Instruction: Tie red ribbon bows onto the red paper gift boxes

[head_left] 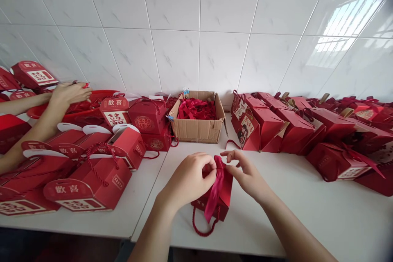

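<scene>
A small red gift box [225,196] lies on the white table in front of me, with a twisted dark red cord handle [204,234] looped toward the near edge. A shiny crimson ribbon [215,194] runs over its top, one tail hanging down the near side. My left hand [196,178] pinches the ribbon near its gathered upper part, thumb against forefinger. At the box's right upper edge is my right hand [245,174]. Its thumb is close to the ribbon, and its forefinger is raised apart from the thumb.
Behind the box stands a cardboard carton [196,130] full of crimson ribbons. Red boxes [92,186] crowd the left; more red boxes [294,131] line the right. At far left a co-worker's hand [69,93] reaches over a red basket [39,111]. A tiled wall [175,57] closes the back.
</scene>
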Tool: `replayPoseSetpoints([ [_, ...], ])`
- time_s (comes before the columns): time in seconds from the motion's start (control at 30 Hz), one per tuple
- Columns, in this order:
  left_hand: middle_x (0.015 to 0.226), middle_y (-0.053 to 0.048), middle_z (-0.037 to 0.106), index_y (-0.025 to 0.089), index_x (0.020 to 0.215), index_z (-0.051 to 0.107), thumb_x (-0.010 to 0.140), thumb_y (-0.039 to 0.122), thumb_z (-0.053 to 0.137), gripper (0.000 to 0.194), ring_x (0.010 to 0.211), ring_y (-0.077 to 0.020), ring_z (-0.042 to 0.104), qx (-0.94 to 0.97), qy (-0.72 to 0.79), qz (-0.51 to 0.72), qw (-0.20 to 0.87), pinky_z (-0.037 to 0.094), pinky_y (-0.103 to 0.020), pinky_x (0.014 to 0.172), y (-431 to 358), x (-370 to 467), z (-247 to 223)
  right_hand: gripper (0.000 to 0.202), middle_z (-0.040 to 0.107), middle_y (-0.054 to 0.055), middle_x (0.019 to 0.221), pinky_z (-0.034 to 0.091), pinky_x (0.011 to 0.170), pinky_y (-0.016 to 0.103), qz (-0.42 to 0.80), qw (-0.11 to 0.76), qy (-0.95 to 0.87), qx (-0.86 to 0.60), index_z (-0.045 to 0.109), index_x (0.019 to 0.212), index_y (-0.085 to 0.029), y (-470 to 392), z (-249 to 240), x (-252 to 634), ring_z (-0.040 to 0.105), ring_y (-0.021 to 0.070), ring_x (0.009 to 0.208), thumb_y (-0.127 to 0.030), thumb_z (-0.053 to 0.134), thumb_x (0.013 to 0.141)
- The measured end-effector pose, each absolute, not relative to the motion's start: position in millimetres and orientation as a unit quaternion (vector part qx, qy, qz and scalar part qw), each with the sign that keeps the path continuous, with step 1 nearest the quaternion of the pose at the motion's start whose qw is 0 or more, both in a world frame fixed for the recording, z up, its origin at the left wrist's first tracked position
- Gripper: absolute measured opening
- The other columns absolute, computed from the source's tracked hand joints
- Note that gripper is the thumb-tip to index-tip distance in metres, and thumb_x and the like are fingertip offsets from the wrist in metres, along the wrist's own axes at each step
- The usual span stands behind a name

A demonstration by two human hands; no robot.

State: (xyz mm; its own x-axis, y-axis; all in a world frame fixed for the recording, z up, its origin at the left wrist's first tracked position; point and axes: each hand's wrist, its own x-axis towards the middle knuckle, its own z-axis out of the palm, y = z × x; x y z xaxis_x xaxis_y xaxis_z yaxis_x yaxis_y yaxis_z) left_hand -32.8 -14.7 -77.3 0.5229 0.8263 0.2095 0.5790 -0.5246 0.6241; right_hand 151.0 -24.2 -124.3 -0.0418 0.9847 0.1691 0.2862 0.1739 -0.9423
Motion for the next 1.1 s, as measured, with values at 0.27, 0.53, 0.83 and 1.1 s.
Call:
replayPoseSetpoints([
  [0.27,0.073,0.002,0.056,0.02,0.071,0.048,0.081,0.016,0.046,0.011,0.07,-0.0134,0.051,0.84,0.416,0.253,0.24,0.04,-0.025,0.065,-15,-33,-75,0.023,0.064,0.005,0.097,0.05,0.078,0.033,0.25,0.472,-0.729,-0.429,0.049,0.102,-0.022,-21,-133,155,0.062,0.0182,0.091,-0.012,0.05,0.081],
  [0.53,0.07,0.004,0.056,0.02,0.07,0.051,0.079,0.013,0.047,0.012,0.064,-0.0114,0.049,0.844,0.395,0.26,0.255,0.037,-0.023,0.061,-17,-30,-76,0.016,0.058,0.0,0.074,0.045,0.067,0.028,0.136,0.443,-0.779,-0.423,0.053,0.102,-0.021,-26,-116,168,0.054,0.0143,0.069,-0.018,0.052,0.087],
  [0.83,0.075,0.004,0.06,0.021,0.072,0.057,0.079,0.013,0.051,0.012,0.069,-0.0117,0.052,0.84,0.399,0.265,0.256,0.039,-0.023,0.065,-15,-37,-78,0.025,0.069,0.003,0.07,0.046,0.061,0.024,0.353,0.027,-0.844,-0.403,0.071,0.067,-0.018,-46,-46,214,0.062,0.0137,0.063,-0.037,0.064,0.083],
  [1.1,0.076,0.002,0.063,0.021,0.075,0.06,0.079,0.013,0.052,0.011,0.07,-0.012,0.056,0.814,0.406,0.3,0.286,0.042,-0.023,0.066,-16,-35,-92,0.028,0.071,0.006,0.1,0.052,0.077,0.03,0.214,0.173,-0.852,-0.446,0.068,0.106,-0.021,-17,-19,192,0.065,0.0186,0.087,-0.037,0.057,0.087],
])
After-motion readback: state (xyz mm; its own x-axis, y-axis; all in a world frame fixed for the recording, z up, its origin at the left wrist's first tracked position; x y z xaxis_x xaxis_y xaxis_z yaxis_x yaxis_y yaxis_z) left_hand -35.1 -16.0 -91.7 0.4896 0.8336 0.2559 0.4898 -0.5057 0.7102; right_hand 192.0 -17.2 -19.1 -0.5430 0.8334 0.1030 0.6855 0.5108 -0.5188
